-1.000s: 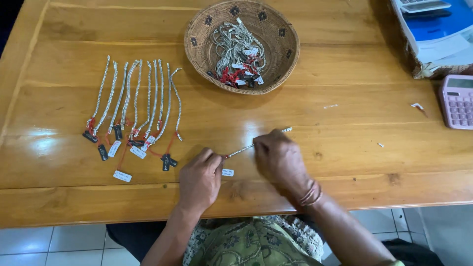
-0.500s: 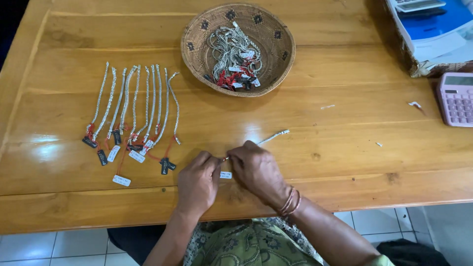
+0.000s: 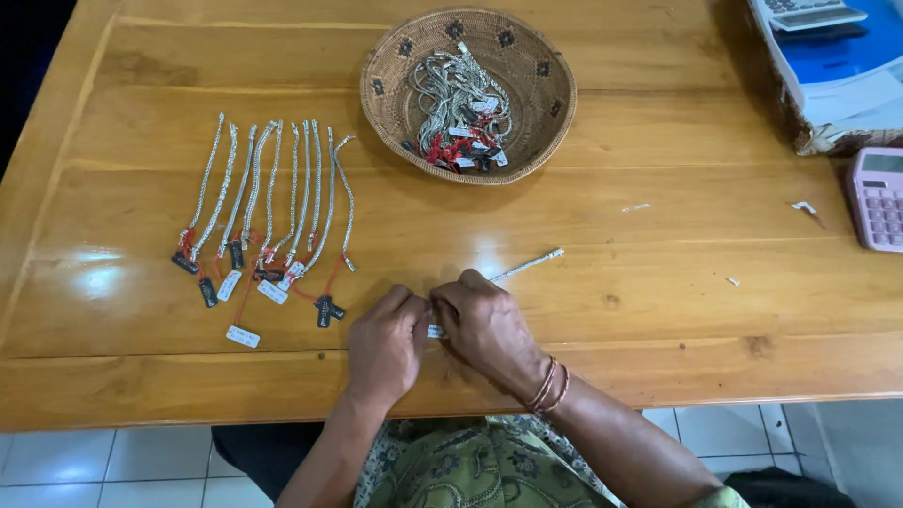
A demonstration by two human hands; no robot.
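Right hand (image 3: 489,329) drawn in against left hand (image 3: 388,341); silver chain (image 3: 527,266) pulled nearer, less showing

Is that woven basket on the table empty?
No, the woven basket holds a tangled heap of silver chains with red and white tags.

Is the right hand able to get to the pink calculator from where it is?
Probably yes. The right hand sits near the table's front edge, pinching a silver chain together with the left hand. Only bare wooden table lies between it and the pink calculator, though it's a long sideways stretch.
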